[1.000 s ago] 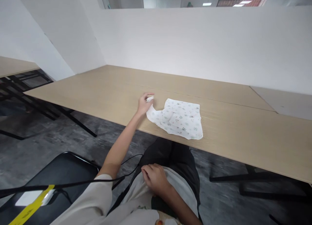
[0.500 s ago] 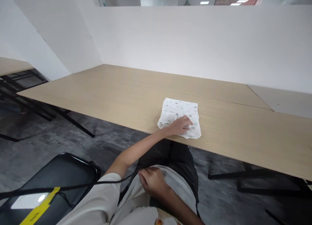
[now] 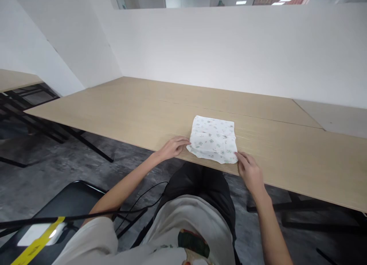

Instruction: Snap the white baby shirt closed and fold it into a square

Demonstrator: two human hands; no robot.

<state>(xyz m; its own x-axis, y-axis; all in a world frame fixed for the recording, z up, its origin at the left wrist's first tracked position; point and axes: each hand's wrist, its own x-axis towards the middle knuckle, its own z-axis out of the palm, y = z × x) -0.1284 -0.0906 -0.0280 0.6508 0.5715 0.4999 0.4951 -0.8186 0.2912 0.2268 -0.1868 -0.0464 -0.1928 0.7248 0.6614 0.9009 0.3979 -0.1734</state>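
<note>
A white cloth (image 3: 212,139) with a small printed pattern lies spread on the table, close to the front edge. Its near side is slightly wavy. At its lower left corner, my left hand (image 3: 174,147) has its fingertips together on the cloth's edge. On the opposite side, my right hand (image 3: 250,171) pinches the lower right corner between thumb and fingers. Both wrists come in over the front edge of the table.
The light wooden table (image 3: 137,108) runs up to a white wall (image 3: 200,47), with seams across its top. To my left stands a black chair (image 3: 74,200) holding a white device (image 3: 41,233) with a yellow strap. A black cable (image 3: 86,216) crosses beside my left arm.
My left hand has moved from on top of the cloth to its left corner. My right hand has risen from my lap to the right corner. The cloth's near part now lies flatter.
</note>
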